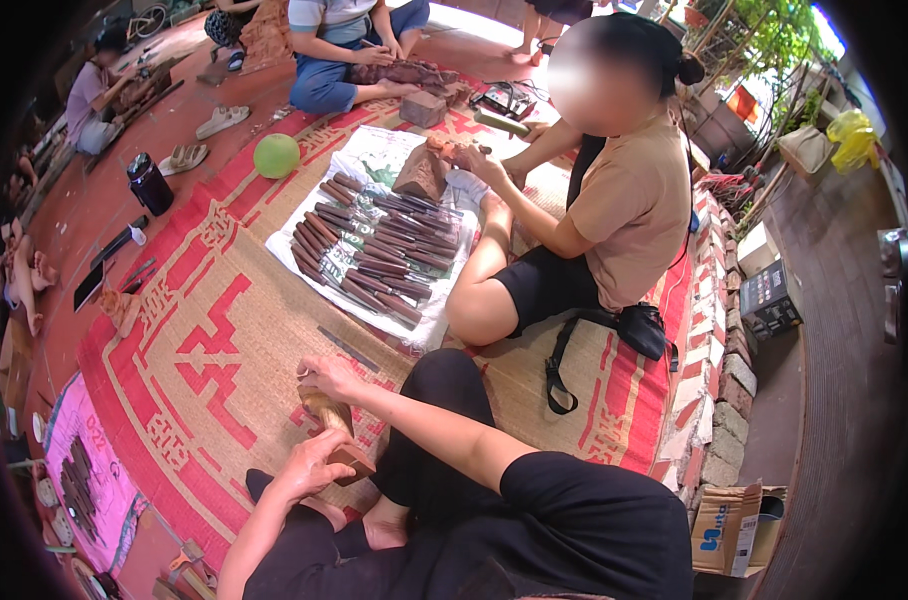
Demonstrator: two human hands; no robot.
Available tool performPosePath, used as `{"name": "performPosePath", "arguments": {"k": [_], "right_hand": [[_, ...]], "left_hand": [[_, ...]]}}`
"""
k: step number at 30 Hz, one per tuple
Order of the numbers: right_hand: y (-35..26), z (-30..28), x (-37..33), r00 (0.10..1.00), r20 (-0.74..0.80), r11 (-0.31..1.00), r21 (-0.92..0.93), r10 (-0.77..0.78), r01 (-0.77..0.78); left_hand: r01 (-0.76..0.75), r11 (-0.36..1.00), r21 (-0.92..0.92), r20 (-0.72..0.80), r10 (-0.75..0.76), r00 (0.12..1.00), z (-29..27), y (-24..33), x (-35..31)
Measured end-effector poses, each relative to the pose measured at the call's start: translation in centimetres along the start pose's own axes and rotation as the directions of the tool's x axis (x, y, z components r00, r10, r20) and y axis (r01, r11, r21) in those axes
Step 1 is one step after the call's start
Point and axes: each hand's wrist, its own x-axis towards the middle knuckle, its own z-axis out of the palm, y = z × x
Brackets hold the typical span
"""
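My left hand [309, 466] is closed round the lower end of a small wooden carving [326, 412], by its reddish-brown block base. At the carving's upper end, my right hand [331, 379] has its fingers bent over the wood; whether they also hold a small tool is hidden. The piece is tilted above the woven mat [274, 300], in front of my crossed legs. Beyond my hands, several wooden-handled carving chisels [374, 245] lie in rows on a white sack [437, 325].
To the right sits a co-worker [629, 210] holding a reddish carving; a wooden block [421, 175] is nearby. A black bag [642, 330] lies behind them. A green ball [276, 156] and black flask [149, 184] stand farther left. More tools rest on a pink sheet [114, 500]. A brick edging [719, 415] runs along the right.
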Motion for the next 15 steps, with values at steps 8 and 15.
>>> {"name": "performPosePath", "arguments": {"k": [8, 15], "right_hand": [[-0.4, -0.7, 0.7, 0.999, -0.01, 0.998, 0.041, 0.043, -0.043], [-2.1, -1.4, 0.0, 1.0, -0.013, 1.0, 0.001, -0.01, 0.01]], "left_hand": [[0.007, 1.0, 0.005, 0.001, -0.007, 1.0, -0.1, 0.4, -0.2], [0.024, 0.999, -0.035, -0.005, -0.024, 1.0, -0.2, 0.6, -0.2]]}}
